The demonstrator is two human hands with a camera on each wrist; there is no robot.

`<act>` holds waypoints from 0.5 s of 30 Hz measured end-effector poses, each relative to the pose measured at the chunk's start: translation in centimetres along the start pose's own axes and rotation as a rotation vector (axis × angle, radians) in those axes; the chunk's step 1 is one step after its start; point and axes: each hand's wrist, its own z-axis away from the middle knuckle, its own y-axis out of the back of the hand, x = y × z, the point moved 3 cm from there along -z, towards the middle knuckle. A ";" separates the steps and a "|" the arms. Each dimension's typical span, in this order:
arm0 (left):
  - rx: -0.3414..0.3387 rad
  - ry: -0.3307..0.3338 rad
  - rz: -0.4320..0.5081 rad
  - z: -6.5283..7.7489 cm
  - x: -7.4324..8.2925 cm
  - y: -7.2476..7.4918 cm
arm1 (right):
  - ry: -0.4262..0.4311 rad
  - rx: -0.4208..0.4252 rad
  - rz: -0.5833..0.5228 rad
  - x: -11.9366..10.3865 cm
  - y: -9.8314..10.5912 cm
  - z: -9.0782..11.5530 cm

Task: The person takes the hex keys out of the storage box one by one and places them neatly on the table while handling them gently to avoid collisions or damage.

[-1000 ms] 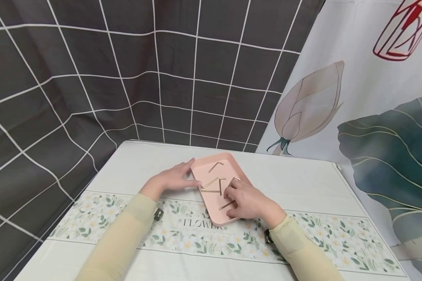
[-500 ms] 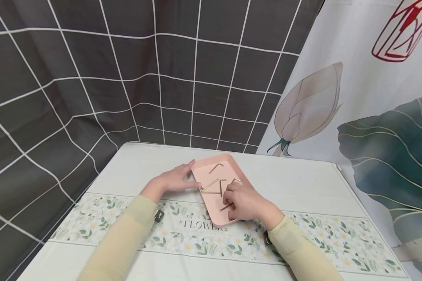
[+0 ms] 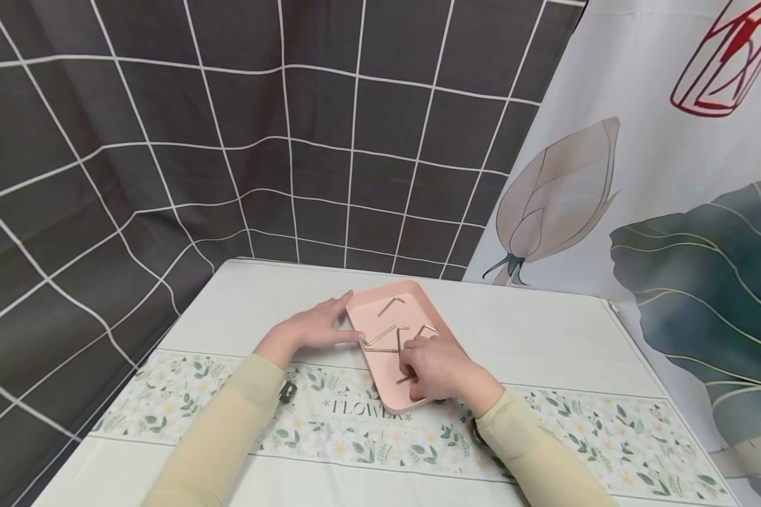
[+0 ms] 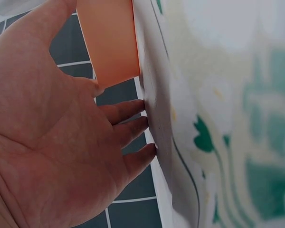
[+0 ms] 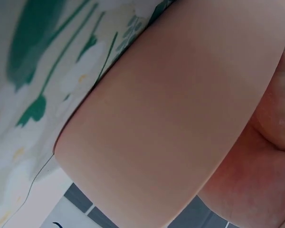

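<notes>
Several L-shaped, brass-coloured hex keys (image 3: 391, 305) lie loose in a shallow pink tray (image 3: 387, 391) in the head view. At the tray's left side is my left hand (image 3: 320, 326), its thumb on the rim and its fingers extended; the left wrist view shows the palm (image 4: 52, 128) beside the tray wall. My right hand (image 3: 440, 366) reaches over the tray's near right part. Its curled fingers and thumb pinch a hex key (image 3: 404, 381), of which only one end shows. In the right wrist view the tray wall (image 5: 156, 118) hides the fingertips.
A white tablecloth (image 3: 279, 458) with a floral band and printed lettering covers the table. Behind it hangs a dark curtain (image 3: 317, 169) with a white grid. A light curtain (image 3: 564, 204) with plant prints hangs at the right.
My right hand has shifted slightly left and toward the near end of the tray, and its fingers and thumb have drawn together around the near hex key. The left hand keeps its place.
</notes>
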 end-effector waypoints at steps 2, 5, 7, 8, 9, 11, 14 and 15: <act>-0.001 0.002 0.000 0.1 0.0 0.0 | -0.006 -0.009 -0.007 -0.1 0.0 -0.1; 0.002 0.002 -0.003 0.1 0.0 0.1 | -0.010 -0.019 -0.011 -0.2 0.0 -0.2; 0.001 0.006 -0.003 0.2 0.0 0.0 | -0.011 -0.020 -0.009 -0.2 -0.1 -0.3; 0.002 0.007 -0.001 0.2 0.0 0.0 | -0.012 -0.023 -0.008 -0.2 -0.1 -0.3; 0.001 0.008 -0.001 0.2 0.0 0.0 | -0.014 -0.028 -0.010 -0.2 -0.1 -0.4; 0.001 0.007 0.004 0.2 0.1 0.1 | -0.019 -0.040 -0.012 -0.1 -0.3 -0.5; 0.001 0.005 0.006 0.2 0.1 0.0 | -0.028 -0.056 -0.024 -0.1 -0.4 -0.6; 0.001 0.003 0.007 0.2 0.1 0.0 | -0.029 -0.058 -0.027 0.0 -0.4 -0.6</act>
